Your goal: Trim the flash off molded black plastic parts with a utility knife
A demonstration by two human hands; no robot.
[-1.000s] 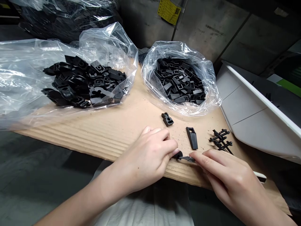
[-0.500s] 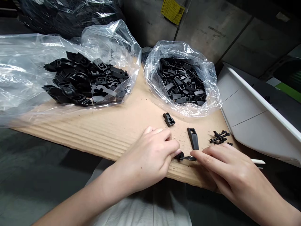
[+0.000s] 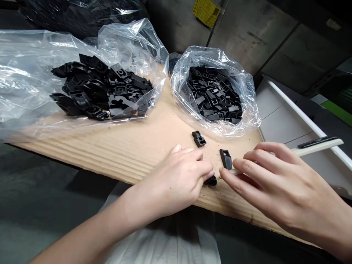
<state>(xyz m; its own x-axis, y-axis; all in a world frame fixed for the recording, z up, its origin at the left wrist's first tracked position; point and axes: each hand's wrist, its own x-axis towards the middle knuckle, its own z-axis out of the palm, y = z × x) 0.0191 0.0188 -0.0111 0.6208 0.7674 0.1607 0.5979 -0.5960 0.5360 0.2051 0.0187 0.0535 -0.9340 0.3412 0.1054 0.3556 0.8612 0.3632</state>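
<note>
At the cardboard's front edge, my left hand point(image 3: 183, 179) is closed on a small black plastic part point(image 3: 211, 180), mostly hidden under the fingertips. My right hand point(image 3: 272, 187) grips a slim off-white tool point(image 3: 319, 146) with a black strip along its far end. The tool's pale near end pokes out by my right fingers, close to the black part; its exact kind is unclear. Just behind lies a tapered black plastic piece point(image 3: 226, 158) with a square opening. A stubby black block with a hole point(image 3: 198, 139) rests farther back.
Clear bags hold black parts: a large pile point(image 3: 96, 91) at left and a smaller heap point(image 3: 217, 95) at centre right. The cardboard sheet point(image 3: 123, 154) ends in a near edge. A white-walled tray point(image 3: 286, 124) stands at right, and a dark full bag point(image 3: 82, 16) sits behind.
My right hand has moved away from the black part and shifted right, and the off-white tool is now raised in it. My left hand stays at the same spot with the part.
</note>
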